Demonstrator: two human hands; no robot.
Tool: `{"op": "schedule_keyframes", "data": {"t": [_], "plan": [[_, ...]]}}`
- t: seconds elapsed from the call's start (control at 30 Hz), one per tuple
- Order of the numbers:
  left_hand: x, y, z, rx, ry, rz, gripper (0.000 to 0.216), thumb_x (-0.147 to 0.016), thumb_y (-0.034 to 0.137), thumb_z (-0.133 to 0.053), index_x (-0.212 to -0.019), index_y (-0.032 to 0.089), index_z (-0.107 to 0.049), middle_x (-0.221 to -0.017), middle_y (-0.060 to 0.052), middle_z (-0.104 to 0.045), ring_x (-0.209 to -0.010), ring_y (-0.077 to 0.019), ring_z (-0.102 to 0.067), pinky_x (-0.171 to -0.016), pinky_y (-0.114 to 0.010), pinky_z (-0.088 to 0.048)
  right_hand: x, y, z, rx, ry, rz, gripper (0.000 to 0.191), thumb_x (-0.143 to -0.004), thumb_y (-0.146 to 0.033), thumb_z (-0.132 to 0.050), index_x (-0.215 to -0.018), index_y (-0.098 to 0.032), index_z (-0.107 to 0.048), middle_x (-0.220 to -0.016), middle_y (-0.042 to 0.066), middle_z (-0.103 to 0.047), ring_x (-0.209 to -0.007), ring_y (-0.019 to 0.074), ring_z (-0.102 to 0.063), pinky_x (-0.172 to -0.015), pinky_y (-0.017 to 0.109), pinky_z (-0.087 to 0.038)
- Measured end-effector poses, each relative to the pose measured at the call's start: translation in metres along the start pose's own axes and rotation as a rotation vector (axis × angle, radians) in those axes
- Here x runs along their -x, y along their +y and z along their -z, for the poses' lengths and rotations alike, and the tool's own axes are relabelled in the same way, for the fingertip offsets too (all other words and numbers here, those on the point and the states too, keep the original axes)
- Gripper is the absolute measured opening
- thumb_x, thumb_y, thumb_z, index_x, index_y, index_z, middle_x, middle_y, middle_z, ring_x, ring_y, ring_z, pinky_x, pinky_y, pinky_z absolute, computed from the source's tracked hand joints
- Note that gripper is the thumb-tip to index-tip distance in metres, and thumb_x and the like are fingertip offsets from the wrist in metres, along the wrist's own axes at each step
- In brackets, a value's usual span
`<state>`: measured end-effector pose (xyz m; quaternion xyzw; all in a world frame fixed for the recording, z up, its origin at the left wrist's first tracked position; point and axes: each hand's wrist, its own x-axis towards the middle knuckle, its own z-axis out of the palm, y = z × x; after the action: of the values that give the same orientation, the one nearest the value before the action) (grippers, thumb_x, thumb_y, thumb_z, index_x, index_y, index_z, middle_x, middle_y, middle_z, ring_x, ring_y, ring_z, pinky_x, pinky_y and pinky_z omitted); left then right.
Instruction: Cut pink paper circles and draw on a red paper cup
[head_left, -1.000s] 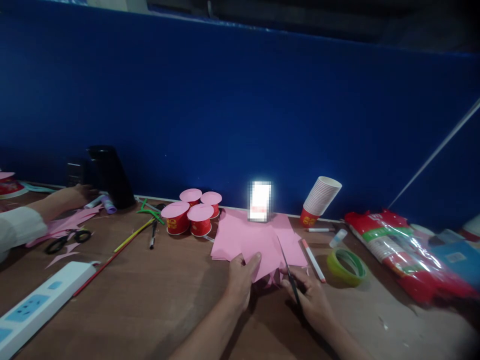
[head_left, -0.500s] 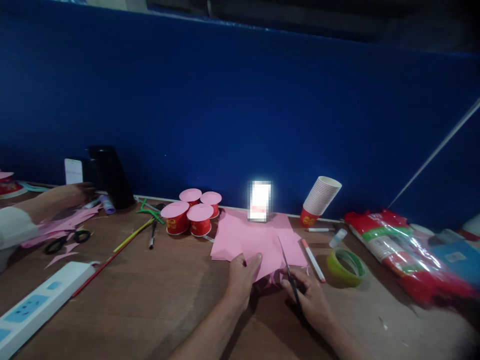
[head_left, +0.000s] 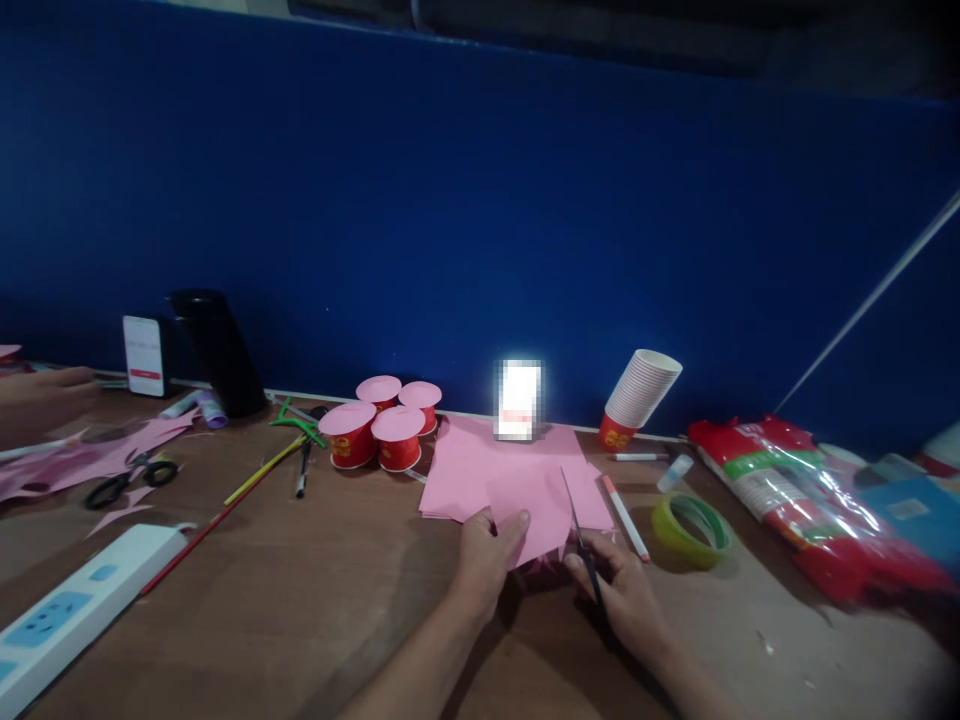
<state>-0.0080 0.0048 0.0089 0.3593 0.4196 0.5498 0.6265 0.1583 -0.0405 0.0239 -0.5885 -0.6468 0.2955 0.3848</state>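
My left hand [head_left: 485, 560] pinches the near edge of a pink paper piece [head_left: 536, 525], thumb on top. In my right hand [head_left: 619, 582] is a pair of black-handled scissors [head_left: 587, 562], its blades pointing away from me along the right edge of that piece. Beneath and behind it lies a stack of pink paper sheets [head_left: 457, 470]. Small pink scraps show under the held piece. A white marker with an orange cap [head_left: 626, 518] lies just right of the stack.
Left of the stack stand several red paper cups with pink discs on top [head_left: 398, 440]. To the right are leaning stacked cups [head_left: 641, 395], a tape roll [head_left: 691, 532] and a red plastic package [head_left: 810, 510]. A power strip [head_left: 82, 610] lies left. Another person's hand [head_left: 49, 400] is at far left.
The scissors and the held paper have shifted only slightly; my left hand still grips the paper. The other person's hand at far left has moved further left, uncovering the phone.
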Motion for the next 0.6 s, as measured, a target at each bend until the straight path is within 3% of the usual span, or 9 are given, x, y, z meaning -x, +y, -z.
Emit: {"op": "schedule_keyframes", "data": {"t": [0.43, 0.6], "plan": [[-0.001, -0.0004, 0.0011, 0.03, -0.014, -0.005, 0.043, -0.063, 0.041, -0.075, -0.088, 0.007, -0.069, -0.085, -0.014, -0.071, -0.075, -0.0224, -0.064, -0.068, -0.033, -0.05, -0.0003, -0.0041, 0.0026, 0.03, 0.02, 0.038, 0.034, -0.082, -0.045, -0.056, -0.097, -0.016, -0.067, -0.069, 0.001, -0.062, -0.064, 0.0181, -0.056, -0.059, 0.026, -0.046], [-0.001, -0.0002, 0.0012, 0.034, -0.021, -0.005, 0.044, -0.063, 0.042, -0.075, -0.09, 0.007, -0.069, -0.086, -0.014, -0.071, -0.076, -0.0229, -0.064, -0.069, -0.033, -0.05, -0.0005, -0.0052, 0.0027, 0.015, 0.023, 0.026, 0.035, -0.081, -0.045, -0.057, -0.097, -0.016, -0.068, -0.076, 0.003, -0.066, -0.07, 0.0205, -0.061, -0.062, 0.027, -0.049]]}}
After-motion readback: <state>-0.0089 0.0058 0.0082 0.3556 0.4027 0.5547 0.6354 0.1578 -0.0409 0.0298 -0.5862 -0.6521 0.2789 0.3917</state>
